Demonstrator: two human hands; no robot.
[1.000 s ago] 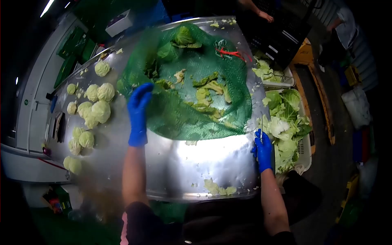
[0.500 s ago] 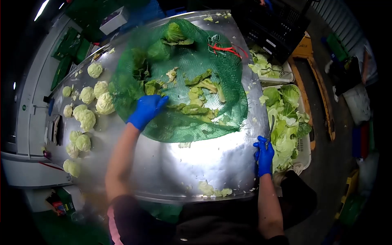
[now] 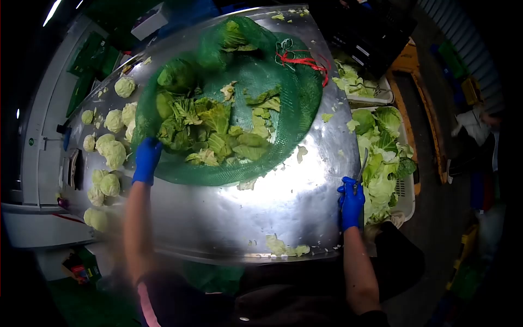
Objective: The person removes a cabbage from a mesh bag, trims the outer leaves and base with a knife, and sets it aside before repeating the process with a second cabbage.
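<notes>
Across most of the view spreads a steel bench (image 3: 218, 218); over its far half lies a green net (image 3: 297, 117), roughly round, with green leaves (image 3: 218, 117) heaped towards its left and near sides, a dark green head (image 3: 177, 76) on its left part and another leafy head (image 3: 233, 37) near the bench's far edge. Just beyond the right edge stands a white crate (image 3: 404, 188), full of cabbage leaves (image 3: 379, 180); a smaller crate (image 3: 383, 97), also holding leaves, sits farther off. Pale trimmed cabbages (image 3: 113, 153) are scattered along the left side, some close to the net. The left hand (image 3: 147, 158), gloved in blue, has its fingers at the net's near left rim; whether they pinch the mesh cannot be told. The right hand (image 3: 351, 203), likewise gloved, is closed around a knife (image 3: 363, 166) at the right edge, blade pointing away from the person; pale scraps (image 3: 286, 248) lie by the near edge; red cord (image 3: 310, 62) trails over the net's far right part.
</notes>
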